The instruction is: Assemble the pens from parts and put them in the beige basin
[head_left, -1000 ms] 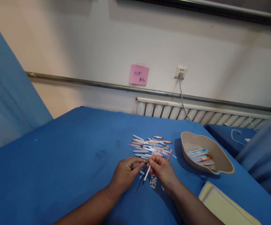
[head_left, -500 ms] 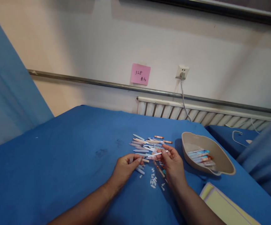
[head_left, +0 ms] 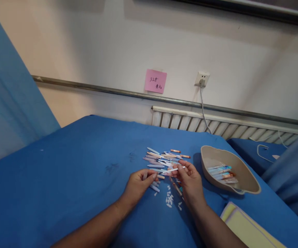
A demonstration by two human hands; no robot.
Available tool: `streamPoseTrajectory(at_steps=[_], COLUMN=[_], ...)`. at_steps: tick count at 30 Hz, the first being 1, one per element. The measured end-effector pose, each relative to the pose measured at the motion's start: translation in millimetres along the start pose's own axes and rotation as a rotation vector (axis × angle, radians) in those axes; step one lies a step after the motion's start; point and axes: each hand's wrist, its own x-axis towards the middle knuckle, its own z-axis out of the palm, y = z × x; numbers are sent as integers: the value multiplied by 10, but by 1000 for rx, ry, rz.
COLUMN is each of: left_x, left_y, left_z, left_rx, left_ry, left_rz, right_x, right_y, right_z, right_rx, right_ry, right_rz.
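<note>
My right hand pinches a slim white pen refill, its dark tip pointing left toward my other hand. My left hand is closed with thumb and forefinger together around a pale pen barrel, mostly hidden by the fingers. Behind and under both hands lies a loose pile of pens and pen parts in pale blue, lilac, peach and white. Small white tips or caps are scattered on the blue cloth in front. A clear-barrelled pen lies partly beneath my right hand.
A beige basin with several assembled-looking pens stands on the right. Nearer me lies a yellow folded cloth or pad. The blue-covered table meets a wall with a radiator, a socket and a pink note.
The view has shifted very slightly. Both hands keep practically the same pose, with the refill and the pen barrel still held.
</note>
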Motion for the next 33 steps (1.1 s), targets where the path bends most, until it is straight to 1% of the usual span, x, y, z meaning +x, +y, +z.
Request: streamPoseTrajectory(at_steps=[3,7,11,13,15,19,23,27,29,33], left_x=[-5,-3,4,1,-9,-46,-69,-48,-36,-38], left_y=[-23,-5,38,52,58,65,87,131,161,218], left_z=[-8,-40,-75,-83,-81,-53,-39,-107,-165,-247], left_rx=[15,54,81,73,44,-48,-50,94,223,501], left_ry=[-16,34,71,73,60,-6,-60,-47,-45,-100], left_rz=[10,60,99,109,113,88,75,145,190,269], right_x=[-14,-30,-53,-69,-86,-122,-122,-54,-16,12], right_y=[19,57,96,113,124,126,113,91,77,54], right_z=[27,59,64,59,55,65,68,26,0,-26], right_rx=[-25,-91,-137,-117,-58,57,101,75,41,-6], right_ry=[-44,-111,-222,-283,-316,-342,-372,-344,-324,-317], right_rz=[7,52,180,247,301,377,388,333,289,231])
